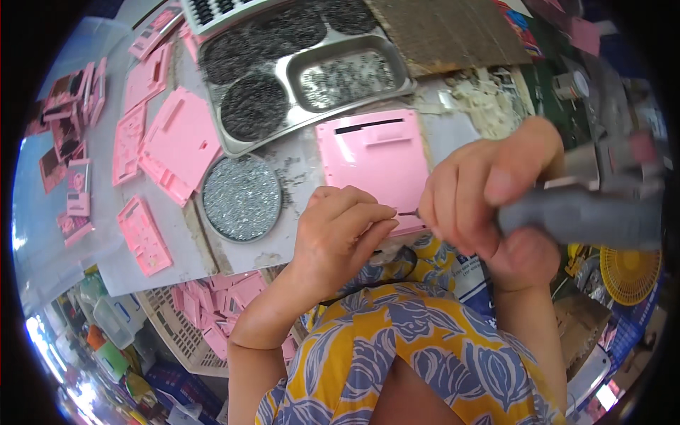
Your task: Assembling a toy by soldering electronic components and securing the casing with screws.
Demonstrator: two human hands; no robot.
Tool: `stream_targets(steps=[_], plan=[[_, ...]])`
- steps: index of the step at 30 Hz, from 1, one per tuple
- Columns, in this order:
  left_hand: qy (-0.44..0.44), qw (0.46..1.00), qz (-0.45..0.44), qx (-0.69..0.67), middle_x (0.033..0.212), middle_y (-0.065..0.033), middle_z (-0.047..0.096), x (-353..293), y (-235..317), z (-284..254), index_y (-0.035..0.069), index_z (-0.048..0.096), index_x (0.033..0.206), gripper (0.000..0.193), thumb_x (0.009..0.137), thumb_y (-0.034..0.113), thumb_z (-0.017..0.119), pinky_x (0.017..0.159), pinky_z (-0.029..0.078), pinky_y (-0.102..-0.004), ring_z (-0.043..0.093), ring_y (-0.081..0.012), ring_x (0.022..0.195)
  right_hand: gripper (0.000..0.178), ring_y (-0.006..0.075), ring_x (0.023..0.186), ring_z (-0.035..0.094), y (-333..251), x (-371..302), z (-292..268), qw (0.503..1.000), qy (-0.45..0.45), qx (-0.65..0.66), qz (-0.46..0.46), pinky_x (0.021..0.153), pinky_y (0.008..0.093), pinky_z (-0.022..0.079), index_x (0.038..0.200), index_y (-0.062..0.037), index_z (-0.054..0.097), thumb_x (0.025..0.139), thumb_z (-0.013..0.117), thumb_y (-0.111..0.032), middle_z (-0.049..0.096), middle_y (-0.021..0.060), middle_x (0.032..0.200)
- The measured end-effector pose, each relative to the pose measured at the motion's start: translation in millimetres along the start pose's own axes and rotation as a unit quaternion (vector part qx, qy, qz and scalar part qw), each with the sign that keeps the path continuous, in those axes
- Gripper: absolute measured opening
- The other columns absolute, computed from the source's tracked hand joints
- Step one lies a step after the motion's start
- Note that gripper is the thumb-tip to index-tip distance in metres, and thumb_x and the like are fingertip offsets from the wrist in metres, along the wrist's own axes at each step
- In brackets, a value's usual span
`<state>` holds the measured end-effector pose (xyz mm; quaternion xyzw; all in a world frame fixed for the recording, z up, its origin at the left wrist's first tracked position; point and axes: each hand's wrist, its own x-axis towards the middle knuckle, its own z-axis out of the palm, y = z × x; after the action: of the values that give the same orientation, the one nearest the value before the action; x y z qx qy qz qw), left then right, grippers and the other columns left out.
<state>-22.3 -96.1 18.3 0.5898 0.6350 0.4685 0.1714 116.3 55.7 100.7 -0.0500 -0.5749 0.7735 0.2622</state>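
Note:
My right hand (pixel 489 191) is wrapped round a grey electric screwdriver (pixel 581 216), which lies nearly level and points left. Its thin dark bit (pixel 409 213) reaches to the fingertips of my left hand (pixel 340 230). Thumb and forefinger of that hand are pinched together at the bit's tip; whatever they hold is too small to make out. Beneath both hands lies a flat pink plastic panel (pixel 372 170) with a dark slot near its far edge. A round dish of small silver screws (pixel 241 200) stands to the left of the panel.
Behind the panel, a compartmented metal tray (pixel 322 119) holds many small dark pieces (pixel 253 113). More pink plastic parts (pixel 183 142) lie at the left. A plastic basket (pixel 166 322) of pink pieces sits below the table's near edge. Brown board (pixel 446 35) lies far right.

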Motion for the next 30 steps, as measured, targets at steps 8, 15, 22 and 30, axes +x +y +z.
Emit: stream_targets(steps=[8,15,22,30], plan=[[-0.035,0.996,0.080,0.030,0.077,-0.0015,0.063,15.9,5.1,13.8,0.010,0.072,0.088,0.019,0.074,0.008,0.083,0.070,0.040,-0.0352,0.056,-0.0195,0.066,0.033,0.0124,0.054,0.056,4.1,-22.2,-9.1,0.998,0.006,0.012,-0.057,0.055,0.0297,0.048,0.111,-0.0116,0.053,0.095,0.074,-0.031,0.057,-0.0020,0.063],[-0.053,0.993,0.105,0.021,0.080,-0.0026,0.063,13.5,9.4,23.7,0.009,0.070,0.089,0.015,0.078,0.010,0.081,0.069,0.044,-0.0370,0.060,-0.0222,0.067,0.030,0.0131,0.053,0.055,2.5,-37.8,-18.9,1.000,-0.018,0.023,-0.003,0.052,0.0296,0.046,0.106,-0.0107,0.055,0.093,0.076,-0.029,0.056,-0.0008,0.063],[-0.077,0.997,0.004,0.025,0.070,-0.0066,0.054,12.9,-4.0,36.9,0.010,0.059,0.074,0.022,0.082,0.014,0.079,0.055,0.042,-0.0393,0.056,-0.0292,0.059,0.026,0.0145,0.051,0.051,18.0,-72.8,-22.4,0.995,0.080,-0.052,-0.005,0.053,0.0306,0.046,0.103,-0.0117,0.055,0.090,0.075,-0.021,0.055,0.0004,0.063],[-0.134,0.991,-0.012,-0.008,0.074,-0.0059,0.057,12.9,-4.0,31.5,0.010,0.058,0.079,0.021,0.080,0.015,0.079,0.060,0.042,-0.0410,0.059,-0.0293,0.065,0.023,0.0214,0.053,0.060,47.1,-69.0,-28.5,0.982,0.021,-0.147,-0.113,0.052,0.0296,0.048,0.087,-0.0056,0.061,0.067,0.073,-0.002,0.061,0.0064,0.065]])
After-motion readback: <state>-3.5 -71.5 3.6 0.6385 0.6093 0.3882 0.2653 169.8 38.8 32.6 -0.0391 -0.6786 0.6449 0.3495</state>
